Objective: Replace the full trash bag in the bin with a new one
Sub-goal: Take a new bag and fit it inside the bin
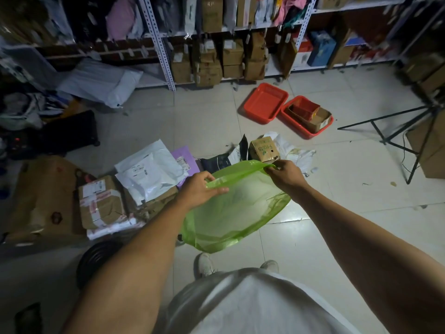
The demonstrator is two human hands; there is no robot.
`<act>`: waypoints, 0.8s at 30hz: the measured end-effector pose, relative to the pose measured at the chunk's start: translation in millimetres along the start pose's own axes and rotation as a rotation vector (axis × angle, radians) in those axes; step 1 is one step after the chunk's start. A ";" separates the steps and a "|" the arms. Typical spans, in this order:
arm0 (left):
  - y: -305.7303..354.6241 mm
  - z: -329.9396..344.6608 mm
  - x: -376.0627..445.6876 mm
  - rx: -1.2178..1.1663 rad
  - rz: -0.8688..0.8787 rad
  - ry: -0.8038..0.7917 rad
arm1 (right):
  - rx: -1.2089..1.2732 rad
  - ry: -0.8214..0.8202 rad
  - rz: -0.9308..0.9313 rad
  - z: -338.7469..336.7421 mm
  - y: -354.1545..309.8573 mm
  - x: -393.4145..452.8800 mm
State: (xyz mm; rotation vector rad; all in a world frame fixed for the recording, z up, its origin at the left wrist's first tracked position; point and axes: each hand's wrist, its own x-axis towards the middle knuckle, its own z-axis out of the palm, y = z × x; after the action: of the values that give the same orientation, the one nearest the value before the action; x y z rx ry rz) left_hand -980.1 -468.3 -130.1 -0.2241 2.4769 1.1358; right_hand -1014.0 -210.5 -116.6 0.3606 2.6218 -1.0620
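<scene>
The left hand and right hand each pinch the rim of a new green bag, held above the floor. It seems barely opened; fitting it into the bin, likely the dark round thing lower left, remains.

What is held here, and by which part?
Both hands, left hand and right hand, grip the green trash bag at its top edge.

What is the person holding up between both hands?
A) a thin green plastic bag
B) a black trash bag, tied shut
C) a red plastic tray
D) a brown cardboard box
A: the left hand and right hand each pinch the top edge of a see-through green bag hanging above the floor.
</scene>
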 end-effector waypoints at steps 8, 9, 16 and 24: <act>-14.2 -4.2 7.0 0.621 -0.114 0.000 | -0.522 -0.251 -0.140 -2.4 14.3 4.0; -16.0 -3.4 7.0 0.655 -0.122 0.004 | -0.555 -0.296 -0.117 -1.2 17.7 5.6; -34.7 -2.6 13.1 0.628 -0.240 0.116 | -0.446 -0.217 0.043 1.2 36.9 15.8; -15.5 1.8 21.2 -0.129 -0.387 0.221 | -0.049 -0.204 0.090 -2.9 37.1 7.5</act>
State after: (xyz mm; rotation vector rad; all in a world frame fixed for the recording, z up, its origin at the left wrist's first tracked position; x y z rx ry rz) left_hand -994.0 -476.7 -150.9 -0.8674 2.3955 1.1487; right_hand -1009.0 -181.7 -140.8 0.3368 2.4234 -0.9500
